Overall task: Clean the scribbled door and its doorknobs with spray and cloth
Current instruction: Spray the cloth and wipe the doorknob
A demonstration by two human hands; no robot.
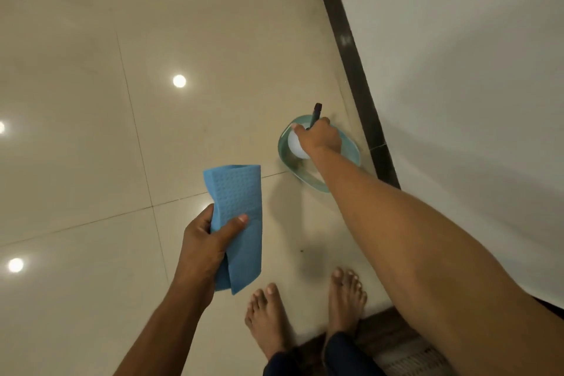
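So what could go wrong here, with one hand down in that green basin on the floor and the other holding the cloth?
The right hand grips the white spray bottle from above inside the shallow green plastic basin; lifting it carelessly might tip the basin. Any spill on the glossy cream floor tiles could be slippery for the bare feet. The folded blue cloth hangs loosely from the left hand and might slip.

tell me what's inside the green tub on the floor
The green tub by the wall holds a white spray bottle with a dark nozzle, gripped by the right hand. The hand and forearm cover much of the tub, so anything else inside cannot be seen.
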